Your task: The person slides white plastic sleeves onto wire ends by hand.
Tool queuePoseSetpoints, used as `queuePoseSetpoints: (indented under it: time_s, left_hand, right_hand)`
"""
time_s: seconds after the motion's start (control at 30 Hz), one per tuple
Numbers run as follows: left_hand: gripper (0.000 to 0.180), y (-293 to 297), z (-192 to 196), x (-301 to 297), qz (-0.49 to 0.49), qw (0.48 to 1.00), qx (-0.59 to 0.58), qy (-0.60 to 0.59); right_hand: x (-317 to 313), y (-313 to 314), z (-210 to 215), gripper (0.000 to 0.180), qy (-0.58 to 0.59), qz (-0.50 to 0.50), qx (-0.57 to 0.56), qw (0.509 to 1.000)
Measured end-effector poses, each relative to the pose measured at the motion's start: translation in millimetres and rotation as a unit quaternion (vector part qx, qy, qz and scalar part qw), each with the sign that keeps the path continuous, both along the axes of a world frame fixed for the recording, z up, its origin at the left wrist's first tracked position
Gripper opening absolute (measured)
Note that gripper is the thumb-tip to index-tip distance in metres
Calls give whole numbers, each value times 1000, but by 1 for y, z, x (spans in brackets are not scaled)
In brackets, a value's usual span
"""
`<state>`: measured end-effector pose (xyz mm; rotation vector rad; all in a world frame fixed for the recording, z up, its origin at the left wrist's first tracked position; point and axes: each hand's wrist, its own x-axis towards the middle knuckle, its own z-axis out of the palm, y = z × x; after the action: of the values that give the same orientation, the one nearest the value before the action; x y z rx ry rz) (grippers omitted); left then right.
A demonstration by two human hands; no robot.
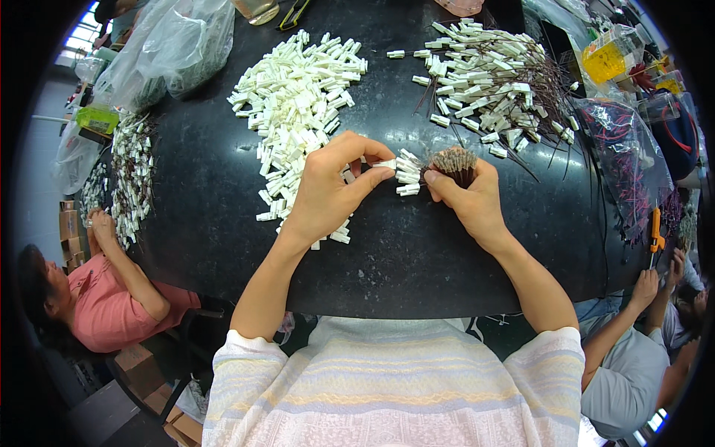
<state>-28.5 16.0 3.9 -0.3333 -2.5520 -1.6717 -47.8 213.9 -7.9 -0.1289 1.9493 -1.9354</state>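
My left hand (333, 182) pinches a small white plastic connector (384, 165) between thumb and forefinger. Just to its right, my right hand (474, 200) is closed round a bundle of thin dark wires (456, 161). Several white connectors (408, 173) fan out from the bundle's left side, close to the pinched one. Whether the pinched connector touches a wire I cannot tell. A large heap of loose white connectors (298, 97) lies beyond and beside my left hand. Beyond my right hand lies a pile of white connectors with dark wires attached (491, 82).
The black table (372, 279) has clear plastic bags (175, 48) at far left and a bag of coloured wires (618, 149) at right. An orange-handled tool (656, 231) is near the right edge. A person in pink (123, 298) works at left; others sit at right.
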Motion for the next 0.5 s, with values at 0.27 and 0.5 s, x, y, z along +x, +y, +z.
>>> queuePoseSetpoints:
  time_s: [0.27,0.5]
  left_hand:
    - [16,-1,-1,0,13,998,67,-14]
    - [15,0,3,-1,-16,999,7,40]
  right_hand:
    - [1,0,-4,6,18,13,-13,1000]
    - [2,0,-2,7,20,18,-28,999]
